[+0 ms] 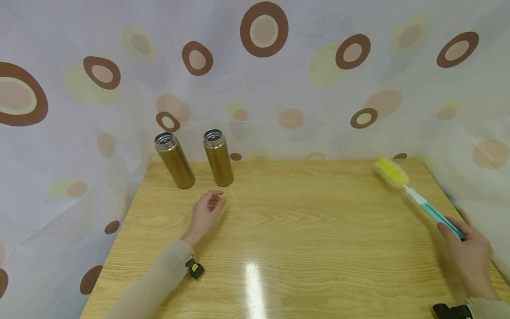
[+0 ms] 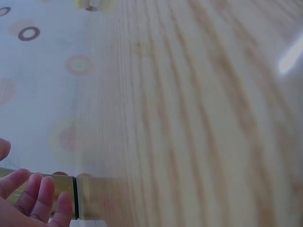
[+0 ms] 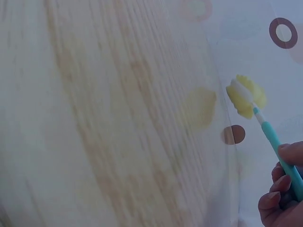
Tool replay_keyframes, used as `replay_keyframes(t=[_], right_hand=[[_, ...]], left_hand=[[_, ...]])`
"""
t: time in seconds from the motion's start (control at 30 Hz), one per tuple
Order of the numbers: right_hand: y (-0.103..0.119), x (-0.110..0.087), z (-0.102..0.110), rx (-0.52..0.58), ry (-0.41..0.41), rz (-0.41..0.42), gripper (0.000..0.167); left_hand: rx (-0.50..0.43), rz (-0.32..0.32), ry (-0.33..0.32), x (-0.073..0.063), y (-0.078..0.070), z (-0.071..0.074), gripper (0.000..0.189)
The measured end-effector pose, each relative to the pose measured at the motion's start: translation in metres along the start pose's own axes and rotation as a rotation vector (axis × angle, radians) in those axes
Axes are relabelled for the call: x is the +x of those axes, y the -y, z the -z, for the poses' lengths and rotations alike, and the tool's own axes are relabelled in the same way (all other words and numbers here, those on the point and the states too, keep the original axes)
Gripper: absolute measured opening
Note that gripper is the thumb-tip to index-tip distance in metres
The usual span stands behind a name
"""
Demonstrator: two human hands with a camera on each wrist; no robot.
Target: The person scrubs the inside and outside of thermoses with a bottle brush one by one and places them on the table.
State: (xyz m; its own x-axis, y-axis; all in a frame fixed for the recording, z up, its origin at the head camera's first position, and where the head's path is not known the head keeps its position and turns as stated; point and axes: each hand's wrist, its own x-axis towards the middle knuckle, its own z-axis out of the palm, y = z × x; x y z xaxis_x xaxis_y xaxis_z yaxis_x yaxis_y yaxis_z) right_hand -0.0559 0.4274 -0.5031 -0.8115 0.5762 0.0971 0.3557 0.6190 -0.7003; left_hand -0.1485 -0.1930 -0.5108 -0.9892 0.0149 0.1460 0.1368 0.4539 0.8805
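My right hand grips the teal handle of a bottle brush at the table's right side. Its yellow sponge head points away toward the back wall. Over on the left, my left hand has loosely bent fingers and holds nothing. Just beyond its fingertips stands a gold thermos bottle, upright with its steel mouth uncovered. Another gold thermos bottle, also lidless, stands to its left. In the left wrist view the left fingers overlap a gold bottle.
All this is on a light wooden table with a bright glare streak near the front. A pale curtain printed with brown and yellow circles runs behind the table and along both sides. Dark wrist cameras sit on both wrists.
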Motion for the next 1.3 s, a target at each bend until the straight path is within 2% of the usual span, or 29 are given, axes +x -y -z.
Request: replay_keyframes(t=[0.17, 0.33, 0.5, 0.57, 0.7, 0.9, 1.2, 1.3], right_hand=[[-0.008, 0.003, 0.000, -0.040, 0.004, 0.027, 0.047], [-0.014, 0.005, 0.005, -0.130, 0.110, 0.136, 0.049], [-0.018, 0.004, 0.002, -0.249, 0.201, 0.273, 0.051], [-0.017, 0.002, 0.000, -0.284, 0.229, 0.302, 0.050], [-0.013, 0.001, -0.002, -0.304, 0.296, 0.315, 0.049], [-0.009, 0.001, -0.005, -0.324, 0.351, 0.306, 0.054], [-0.005, 0.005, -0.001, -0.321, 0.355, 0.319, 0.058], [0.001, 0.004, 0.004, -0.304, 0.282, 0.374, 0.054]], left_hand=[[-0.004, -0.013, 0.007, -0.001, 0.002, -0.001, 0.033], [-0.005, -0.030, 0.018, -0.002, 0.002, -0.001, 0.036], [0.031, -0.016, 0.041, -0.002, 0.001, -0.001, 0.040], [0.047, -0.005, 0.045, -0.002, 0.001, 0.000, 0.041], [0.069, 0.002, 0.046, -0.001, 0.001, 0.000, 0.043], [0.081, 0.001, 0.042, -0.003, 0.002, 0.002, 0.040], [0.093, -0.009, 0.053, -0.001, -0.002, 0.002, 0.042], [0.123, -0.022, 0.068, -0.001, -0.004, 0.003, 0.044]])
